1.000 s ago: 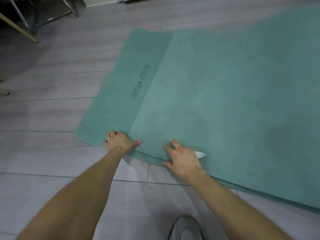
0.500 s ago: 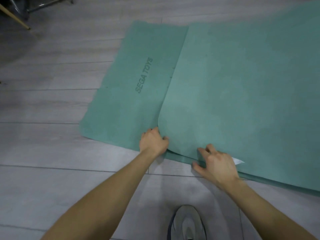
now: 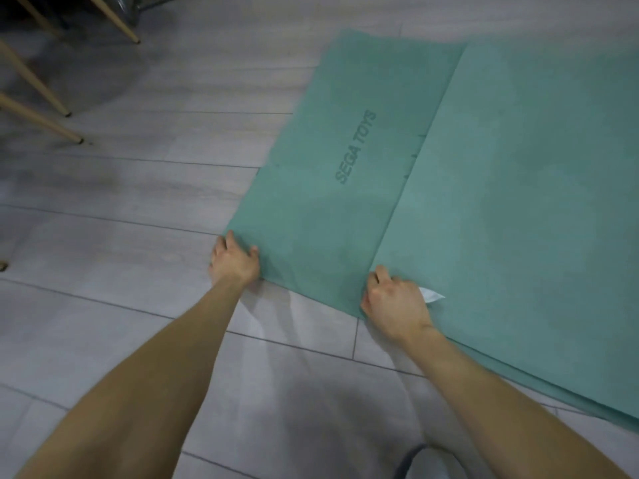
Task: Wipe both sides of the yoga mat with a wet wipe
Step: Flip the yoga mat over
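A teal yoga mat [image 3: 501, 188] lies on the floor, folded over itself. Its lower layer, printed "SEGA TOYS", shows at the left. My left hand [image 3: 235, 261] grips the near left corner of that lower layer, thumb on top. My right hand [image 3: 394, 302] is curled at the near corner of the upper layer, right at the fold's edge. A white wet wipe [image 3: 430, 294] pokes out from under that hand's fingers. Whether the right fingers also pinch the mat's edge is hidden.
Grey floor tiles [image 3: 138, 271] spread out to the left and in front. Slanted wooden chair legs [image 3: 52, 98] stand at the upper left. A dark-rimmed shoe [image 3: 425, 461] shows at the bottom edge, just near of the mat.
My left hand moved left from the upper layer's corner to the lower layer's near left corner. The upper layer lies further right, showing more of the printed layer. My right hand curled tighter.
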A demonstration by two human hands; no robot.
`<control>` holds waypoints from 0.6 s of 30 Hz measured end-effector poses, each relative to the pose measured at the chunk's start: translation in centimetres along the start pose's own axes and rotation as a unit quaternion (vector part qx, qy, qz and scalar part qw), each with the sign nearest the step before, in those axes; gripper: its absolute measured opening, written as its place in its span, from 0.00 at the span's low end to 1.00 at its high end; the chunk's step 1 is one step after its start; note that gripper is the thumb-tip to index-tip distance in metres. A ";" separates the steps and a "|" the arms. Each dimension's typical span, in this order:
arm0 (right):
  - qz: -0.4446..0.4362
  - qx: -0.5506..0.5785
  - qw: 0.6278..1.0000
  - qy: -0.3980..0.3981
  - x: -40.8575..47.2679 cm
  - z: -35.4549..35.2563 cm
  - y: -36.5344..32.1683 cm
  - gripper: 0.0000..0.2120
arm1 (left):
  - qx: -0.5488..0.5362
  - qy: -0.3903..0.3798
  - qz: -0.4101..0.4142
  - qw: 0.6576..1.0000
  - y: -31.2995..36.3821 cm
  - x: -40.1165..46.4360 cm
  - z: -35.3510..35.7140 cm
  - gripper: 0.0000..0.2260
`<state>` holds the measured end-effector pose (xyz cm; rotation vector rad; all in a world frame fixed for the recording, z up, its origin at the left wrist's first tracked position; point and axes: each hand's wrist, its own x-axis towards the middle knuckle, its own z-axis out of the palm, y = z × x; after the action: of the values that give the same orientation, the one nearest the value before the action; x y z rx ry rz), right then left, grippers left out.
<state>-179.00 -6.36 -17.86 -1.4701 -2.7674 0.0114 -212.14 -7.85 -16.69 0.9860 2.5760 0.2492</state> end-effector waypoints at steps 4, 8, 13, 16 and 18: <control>0.006 0.011 1.000 0.004 -0.1 -0.6 -0.3 0.17 | -0.034 0.002 -0.046 0.998 -1.0 2.9 -0.6 0.33; 0.049 0.051 0.996 0.062 0.1 -1.8 0.2 0.19 | -0.110 0.042 -0.041 0.992 -1.0 4.1 -1.2 0.20; 0.060 0.058 0.989 0.119 0.2 -4.0 0.4 0.16 | -0.148 0.007 -0.050 0.988 -1.4 1.6 -0.4 0.16; 0.059 0.067 0.987 0.131 0.4 -4.5 -0.2 0.14 | -0.159 -0.003 -0.041 0.986 -1.6 -1.9 0.2 0.15; 0.041 0.078 0.987 0.133 0.5 -5.1 -1.4 0.14 | -0.182 -0.029 -0.038 0.982 -1.9 -4.6 1.1 0.14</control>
<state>-180.33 -6.71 -12.75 -1.4292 -2.4357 0.0280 -209.72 -12.31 -16.96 0.7467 2.3912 0.6358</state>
